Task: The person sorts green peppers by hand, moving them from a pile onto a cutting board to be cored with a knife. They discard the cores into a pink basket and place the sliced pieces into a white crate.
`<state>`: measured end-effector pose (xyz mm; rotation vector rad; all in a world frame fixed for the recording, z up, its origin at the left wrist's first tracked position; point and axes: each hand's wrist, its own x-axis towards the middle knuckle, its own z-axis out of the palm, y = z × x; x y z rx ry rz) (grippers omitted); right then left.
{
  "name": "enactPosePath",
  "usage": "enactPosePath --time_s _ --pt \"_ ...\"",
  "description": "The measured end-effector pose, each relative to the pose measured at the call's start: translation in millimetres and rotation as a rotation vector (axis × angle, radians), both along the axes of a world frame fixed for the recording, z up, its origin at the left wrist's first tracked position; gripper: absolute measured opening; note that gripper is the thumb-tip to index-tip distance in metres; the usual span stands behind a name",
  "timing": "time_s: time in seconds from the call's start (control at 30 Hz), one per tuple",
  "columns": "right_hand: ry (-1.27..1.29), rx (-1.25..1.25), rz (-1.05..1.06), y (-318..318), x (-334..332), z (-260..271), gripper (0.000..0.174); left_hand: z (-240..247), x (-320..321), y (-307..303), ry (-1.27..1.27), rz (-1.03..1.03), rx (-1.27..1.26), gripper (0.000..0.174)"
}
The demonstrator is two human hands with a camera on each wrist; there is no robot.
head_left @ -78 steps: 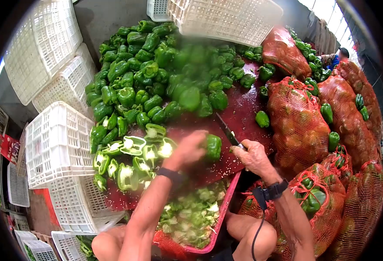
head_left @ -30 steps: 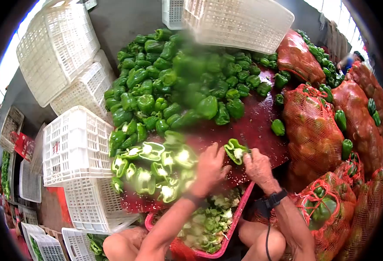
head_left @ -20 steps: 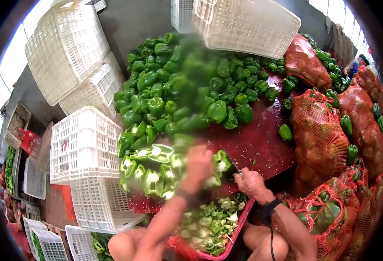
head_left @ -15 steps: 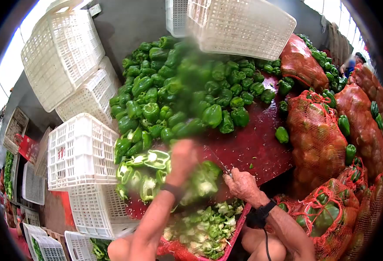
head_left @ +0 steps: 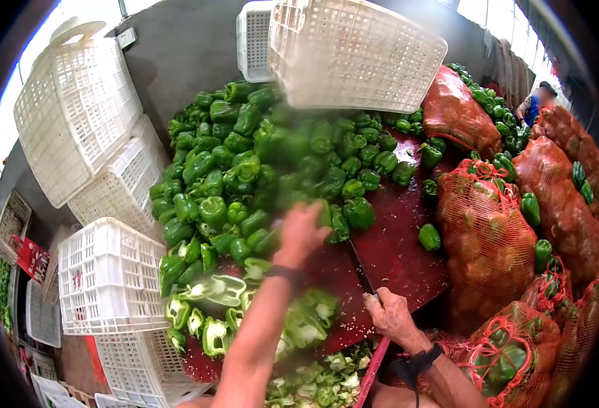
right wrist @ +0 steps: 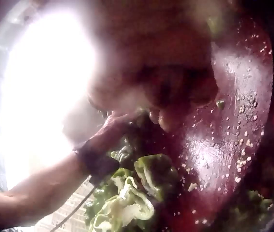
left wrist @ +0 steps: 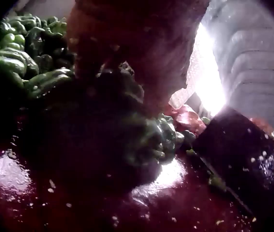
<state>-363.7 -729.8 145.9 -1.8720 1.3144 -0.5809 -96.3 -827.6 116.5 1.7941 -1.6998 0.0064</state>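
My left hand (head_left: 301, 234) reaches to the near edge of a heap of whole green bell peppers (head_left: 211, 183), its fingers right at a pepper (head_left: 324, 214). I cannot tell whether they close round it. In the left wrist view that hand (left wrist: 137, 48) is dark above shadowed peppers. My right hand (head_left: 395, 316) grips a knife (head_left: 361, 266), its blade pointing away over the dark red tabletop (head_left: 401, 258). Cut peppers (head_left: 221, 289) with pale cores lie at the left, more halves (head_left: 303, 323) beside my left forearm. In the right wrist view, a cut piece (right wrist: 127, 203) shows below the hand.
A pink tub (head_left: 374, 367) of pepper scraps (head_left: 320, 381) stands at the near edge. White plastic crates (head_left: 112, 272) are stacked at left, another crate (head_left: 361, 54) behind the heap. Full red mesh sacks (head_left: 486, 238) line the right. A person (head_left: 537, 102) is at the far right.
A whole pepper near my left hand has been cut, and its halves have gone left to the other cut ones. My left hand has since moved away to the heap. The knife stays in my right hand.
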Motion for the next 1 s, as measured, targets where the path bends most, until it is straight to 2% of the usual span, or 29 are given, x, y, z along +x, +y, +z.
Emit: enactPosePath --time_s 0.03,0.13,0.2,0.23,0.33,0.37,0.47,0.5,0.63,0.73,0.77,0.9,0.93,1.0 --pt "0.015 0.019 -0.007 -1.5 0.4 -0.6 0.030 -7.6 -4.8 -0.8 0.014 -0.002 -0.011 0.055" --pt "-0.044 0.019 -0.037 -5.1 0.0 -0.2 0.030 -16.6 -23.9 27.8 -0.115 -0.121 0.163 0.049" --pt "-0.069 -0.052 -0.051 -9.8 -2.6 -5.6 0.030 -25.8 -46.3 51.4 0.030 -0.083 0.153 0.037" --pt "-0.078 -0.082 -0.062 -10.1 -4.8 -9.8 0.030 -29.9 -52.5 59.9 0.095 -0.075 0.144 0.039" --pt "-0.060 -0.056 -0.075 -12.0 -14.4 -16.4 0.030 -35.8 -65.1 77.0 0.543 -0.134 0.305 0.048" --pt "-0.015 0.014 -0.104 -11.1 -15.7 -9.9 0.031 -34.2 -66.8 81.4 0.494 -0.170 0.325 0.054" --pt "-0.023 -0.073 -0.065 -11.9 -23.1 -12.6 0.029 -37.1 -68.5 91.7 0.508 -0.204 0.278 0.055" --pt "0.022 -0.271 0.037 -17.2 -30.2 -31.1 0.032 -40.1 -68.1 94.6 0.541 -0.211 0.223 0.052" --pt "0.076 -0.098 0.039 -2.6 -32.5 14.5 0.020 -26.4 -70.9 108.1 0.501 -0.116 0.102 0.042" --pt "0.214 -0.577 0.394 2.4 -52.3 6.9 0.020 -27.1 -73.1 114.8 0.451 -0.095 0.015 0.037" --pt "0.236 -0.606 0.412 5.9 -54.4 7.3 0.020 -27.6 -74.3 116.7 0.450 -0.093 -0.006 0.036" --pt "0.092 -0.176 0.294 22.2 -44.9 17.5 0.012 -20.8 -77.2 124.7 0.349 -0.112 -0.066 0.032" --pt "0.136 -0.263 0.356 20.1 -45.3 12.0 0.007 -19.7 -76.9 127.0 0.302 -0.124 -0.073 0.032" --pt "0.222 -0.437 0.477 12.8 -48.9 -1.6 0.016 -23.2 -74.0 127.2 0.279 -0.153 -0.097 0.031"
